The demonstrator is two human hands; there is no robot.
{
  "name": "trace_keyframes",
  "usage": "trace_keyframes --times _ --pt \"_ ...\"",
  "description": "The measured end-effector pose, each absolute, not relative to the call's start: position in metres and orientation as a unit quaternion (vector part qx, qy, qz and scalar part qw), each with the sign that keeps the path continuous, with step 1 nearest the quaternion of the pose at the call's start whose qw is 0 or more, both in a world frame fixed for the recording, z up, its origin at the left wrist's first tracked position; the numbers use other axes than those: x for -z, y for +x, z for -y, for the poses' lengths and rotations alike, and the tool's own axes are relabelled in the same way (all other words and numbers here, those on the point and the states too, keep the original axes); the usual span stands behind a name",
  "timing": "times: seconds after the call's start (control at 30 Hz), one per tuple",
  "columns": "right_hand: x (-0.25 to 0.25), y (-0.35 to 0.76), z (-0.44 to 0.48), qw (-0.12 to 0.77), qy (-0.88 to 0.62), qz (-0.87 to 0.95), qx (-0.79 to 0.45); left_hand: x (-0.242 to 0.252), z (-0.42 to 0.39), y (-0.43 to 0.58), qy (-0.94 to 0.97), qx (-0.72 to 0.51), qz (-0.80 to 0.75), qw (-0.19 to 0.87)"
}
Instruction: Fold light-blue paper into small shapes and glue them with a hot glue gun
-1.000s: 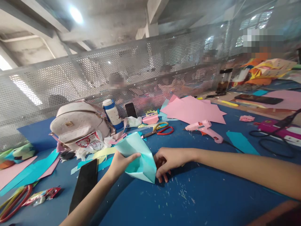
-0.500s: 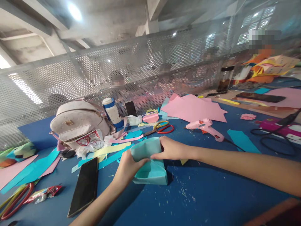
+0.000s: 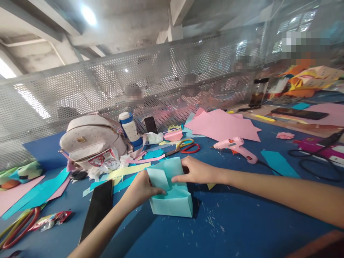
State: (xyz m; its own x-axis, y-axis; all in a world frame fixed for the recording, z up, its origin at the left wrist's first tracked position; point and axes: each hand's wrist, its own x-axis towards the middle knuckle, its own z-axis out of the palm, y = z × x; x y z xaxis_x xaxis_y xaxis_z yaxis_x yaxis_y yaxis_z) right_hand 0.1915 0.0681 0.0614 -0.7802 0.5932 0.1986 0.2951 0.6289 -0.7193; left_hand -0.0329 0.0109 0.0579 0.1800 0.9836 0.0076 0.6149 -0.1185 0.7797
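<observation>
A light teal folded paper box [image 3: 172, 205] rests on the blue table [image 3: 228, 229] in front of me. My left hand [image 3: 143, 188] grips its left side, thumb pressed into the box on an upright flap. My right hand [image 3: 194, 171] pinches the back flap from the right, fingers curled over the paper edge. Both hands are closed on the paper.
A black phone [image 3: 98, 206] lies left of the box. Behind are a pale backpack [image 3: 90, 139], a bottle [image 3: 129, 128], scissors [image 3: 185, 147], a pink glue gun [image 3: 236, 147], pink paper sheets [image 3: 223, 125] and paper strips. A perforated metal screen [image 3: 107, 82] backs the table; people sit beyond.
The paper has gone from a tilted folded shape held up to a box standing flat on the table. Both hands shifted onto its upper flaps.
</observation>
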Motion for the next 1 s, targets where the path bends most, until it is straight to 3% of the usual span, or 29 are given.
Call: trace_keyframes --times 0.33,0.57,0.8,1.0 --pt "-0.052 0.189 -0.07 0.271 -0.366 0.812 -0.364 -0.048 -0.015 -0.032 0.642 -0.293 -0.559 0.435" --pt "-0.061 0.192 -0.062 0.239 -0.242 0.844 -0.415 -0.049 -0.019 -0.032 0.631 -0.313 -0.515 0.489" --pt "-0.053 0.186 -0.053 0.249 -0.46 0.803 -0.287 -0.046 -0.011 -0.023 0.653 -0.308 -0.565 0.399" --pt "-0.053 0.185 -0.054 0.277 -0.48 0.8 -0.23 -0.05 -0.007 -0.024 0.716 -0.24 -0.562 0.339"
